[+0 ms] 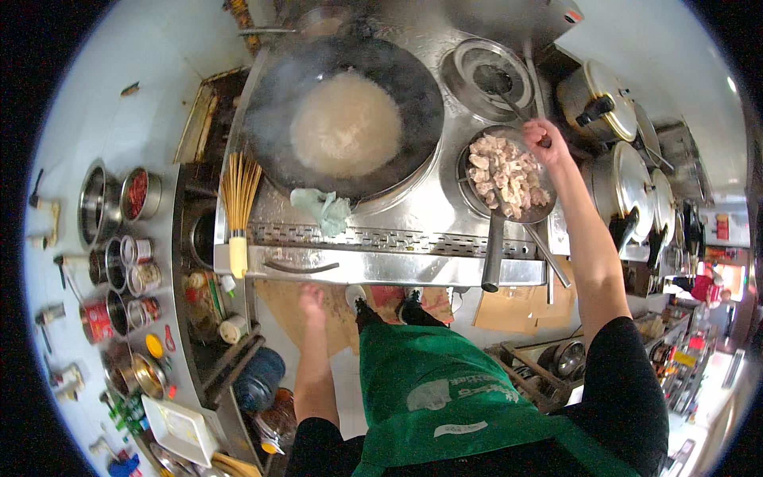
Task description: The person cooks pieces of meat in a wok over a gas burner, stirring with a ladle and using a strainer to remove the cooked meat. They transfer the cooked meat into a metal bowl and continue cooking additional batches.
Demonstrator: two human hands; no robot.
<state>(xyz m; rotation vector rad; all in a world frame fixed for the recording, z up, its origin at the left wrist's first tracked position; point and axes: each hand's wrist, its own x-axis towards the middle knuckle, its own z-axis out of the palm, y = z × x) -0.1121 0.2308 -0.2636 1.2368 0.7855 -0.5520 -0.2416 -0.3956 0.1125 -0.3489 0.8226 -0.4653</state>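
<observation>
My right hand grips the dark-ended handle of a ladle, which reaches into a round metal pot at the stove's back right. Below that hand, pale chopped meat pieces fill a long-handled metal pan or strainer; its hollow handle juts over the front edge. My left hand, blurred and empty, hangs just before the stove's front rail. A large black wok holds steaming, cloudy, foamy liquid. A pale green cloth lies against its near rim.
A bamboo wok brush lies on the stove's left edge. Pressure cookers line the right side. At left, a steel counter carries bowls, cans and a pot of red food. Cardboard covers parts of the floor.
</observation>
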